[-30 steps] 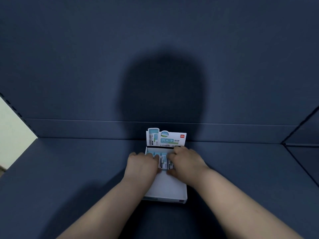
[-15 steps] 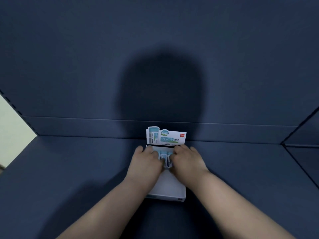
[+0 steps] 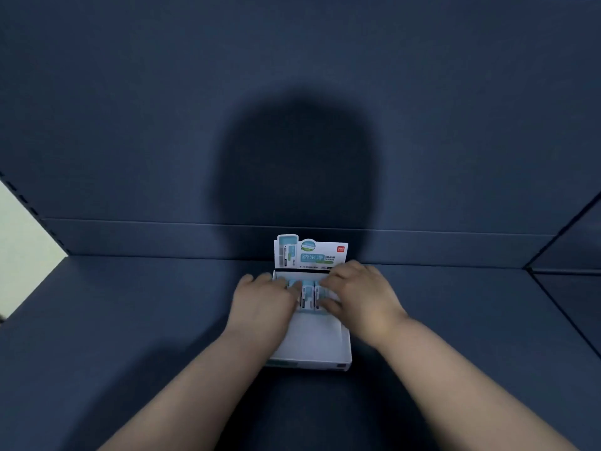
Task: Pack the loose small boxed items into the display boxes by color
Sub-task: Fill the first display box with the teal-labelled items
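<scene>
The white cardboard display box (image 3: 313, 340) sits on the dark blue felt surface (image 3: 130, 320), its printed header card (image 3: 312, 253) upright at the far end. Small teal-and-white boxed items (image 3: 307, 296) occupy the far end of the box. The left hand (image 3: 263, 301) lies flat on them with its fingers extended. The right hand (image 3: 361, 294) covers them with spread fingers; whether it grips cannot be determined.

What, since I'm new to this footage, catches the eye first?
A white display box sits at centre, its printed card upright at the back. The left hand and right hand lie on a row of blue boxes at its far end. A large shadow darkens the wall above.
</scene>
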Available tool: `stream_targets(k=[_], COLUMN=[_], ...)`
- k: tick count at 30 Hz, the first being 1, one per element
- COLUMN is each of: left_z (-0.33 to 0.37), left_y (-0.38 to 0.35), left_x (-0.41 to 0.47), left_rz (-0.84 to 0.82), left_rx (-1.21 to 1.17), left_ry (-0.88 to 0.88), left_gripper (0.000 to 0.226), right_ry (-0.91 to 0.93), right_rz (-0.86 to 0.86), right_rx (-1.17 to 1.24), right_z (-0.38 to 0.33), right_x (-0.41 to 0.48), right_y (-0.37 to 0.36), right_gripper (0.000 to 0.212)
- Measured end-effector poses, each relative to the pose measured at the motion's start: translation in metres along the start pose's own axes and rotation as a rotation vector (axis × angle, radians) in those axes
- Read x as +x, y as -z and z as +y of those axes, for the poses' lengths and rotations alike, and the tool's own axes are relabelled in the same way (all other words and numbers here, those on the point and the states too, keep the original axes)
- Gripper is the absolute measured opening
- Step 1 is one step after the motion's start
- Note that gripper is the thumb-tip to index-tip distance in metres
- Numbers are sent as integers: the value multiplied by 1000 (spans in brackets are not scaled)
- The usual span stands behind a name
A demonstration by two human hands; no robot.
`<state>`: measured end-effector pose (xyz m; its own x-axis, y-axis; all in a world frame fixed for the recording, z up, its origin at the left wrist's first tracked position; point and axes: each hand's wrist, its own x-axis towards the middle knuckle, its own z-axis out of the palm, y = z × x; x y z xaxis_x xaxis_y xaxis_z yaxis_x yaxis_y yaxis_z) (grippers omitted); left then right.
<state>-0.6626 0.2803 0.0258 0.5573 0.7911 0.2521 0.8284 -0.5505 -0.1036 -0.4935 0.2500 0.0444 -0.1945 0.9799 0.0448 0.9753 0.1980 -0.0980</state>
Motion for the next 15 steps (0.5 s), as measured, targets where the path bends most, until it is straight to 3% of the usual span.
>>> stream_targets(k=[4,8,15], left_z=[-27,-21,56], left_y=[21,34,42], left_x=[4,12,27], left_rz=[38,29,-80], left_rx=[-3,6,151], left_ry=[15,-61,-292], left_gripper=[27,25,40], right_ry=[-90,-192,-307], right_rz=[161,122,-2], right_rx=[99,57,-11], right_z=[22,36,53], right_x=[-16,-30,-67], right_y=[11,21,23], right_gripper=[35,40,53])
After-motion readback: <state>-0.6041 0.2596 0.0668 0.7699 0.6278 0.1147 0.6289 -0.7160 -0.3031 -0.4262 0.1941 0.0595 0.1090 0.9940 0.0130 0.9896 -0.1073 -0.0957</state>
